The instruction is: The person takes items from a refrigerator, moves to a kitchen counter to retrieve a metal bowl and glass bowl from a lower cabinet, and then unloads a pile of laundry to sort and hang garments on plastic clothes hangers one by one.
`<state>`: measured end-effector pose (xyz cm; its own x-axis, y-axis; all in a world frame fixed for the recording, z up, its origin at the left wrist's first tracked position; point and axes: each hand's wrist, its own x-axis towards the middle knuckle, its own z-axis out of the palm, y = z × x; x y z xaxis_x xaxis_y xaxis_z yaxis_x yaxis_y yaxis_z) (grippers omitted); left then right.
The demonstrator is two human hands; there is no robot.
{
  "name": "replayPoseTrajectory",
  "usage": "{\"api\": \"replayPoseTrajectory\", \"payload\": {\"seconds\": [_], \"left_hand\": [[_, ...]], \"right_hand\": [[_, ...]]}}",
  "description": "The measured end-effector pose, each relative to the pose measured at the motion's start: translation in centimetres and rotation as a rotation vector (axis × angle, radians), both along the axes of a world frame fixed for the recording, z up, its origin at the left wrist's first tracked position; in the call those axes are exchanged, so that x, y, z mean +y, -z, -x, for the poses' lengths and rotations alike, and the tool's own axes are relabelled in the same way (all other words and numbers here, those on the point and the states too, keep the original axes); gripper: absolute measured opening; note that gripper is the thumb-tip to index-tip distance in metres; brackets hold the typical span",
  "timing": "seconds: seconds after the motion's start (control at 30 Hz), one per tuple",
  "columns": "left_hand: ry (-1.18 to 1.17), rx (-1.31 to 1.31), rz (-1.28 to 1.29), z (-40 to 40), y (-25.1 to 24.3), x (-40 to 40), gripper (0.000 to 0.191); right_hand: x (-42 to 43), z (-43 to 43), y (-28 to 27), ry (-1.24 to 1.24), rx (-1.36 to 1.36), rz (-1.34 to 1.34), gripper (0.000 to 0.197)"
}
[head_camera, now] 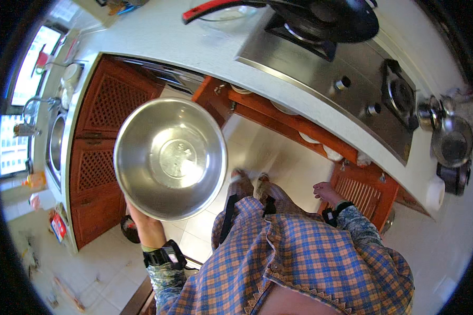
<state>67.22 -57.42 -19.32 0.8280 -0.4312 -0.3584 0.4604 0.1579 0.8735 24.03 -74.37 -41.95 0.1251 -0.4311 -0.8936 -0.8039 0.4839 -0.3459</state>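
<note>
A stainless steel mixing bowl is held up by my left hand at its near left side. The bowl's mouth faces me, and a few small wet-looking or shiny patches show on its bottom. Most of my left fingers are hidden behind the bowl. My right hand hangs by my side with nothing visible in it, its fingers partly curled. It is nearest to an open slatted cabinet door below the counter.
A black wok with a red-tipped handle sits on the gas stove. Beside it is a glass bowl. Another open cabinet door stands behind the steel bowl. The sink lies left; pots stand right.
</note>
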Motion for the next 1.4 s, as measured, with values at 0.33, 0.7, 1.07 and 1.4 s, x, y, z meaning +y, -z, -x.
{"api": "replayPoseTrajectory", "payload": {"seconds": [0.33, 0.7, 1.07, 1.4], "left_hand": [[0.175, 0.442, 0.063, 2.4, 18.0, 0.5, 0.031], [0.212, 0.391, -0.190, 3.6, 33.3, -1.0, 0.032], [0.270, 0.395, -0.133, 4.5, 48.1, -5.9, 0.030], [0.316, 0.350, 0.066, 6.8, 45.9, -7.8, 0.032]], "right_hand": [[7.9, 6.1, 3.8, 0.087, 0.029, -0.120, 0.026], [-0.3, 2.2, 10.6, 0.193, 0.144, -0.124, 0.030], [-10.8, 1.0, 25.4, 0.800, -0.340, -0.096, 0.068], [-12.5, 1.1, 23.7, 0.969, -0.775, -0.111, 0.082]]}}
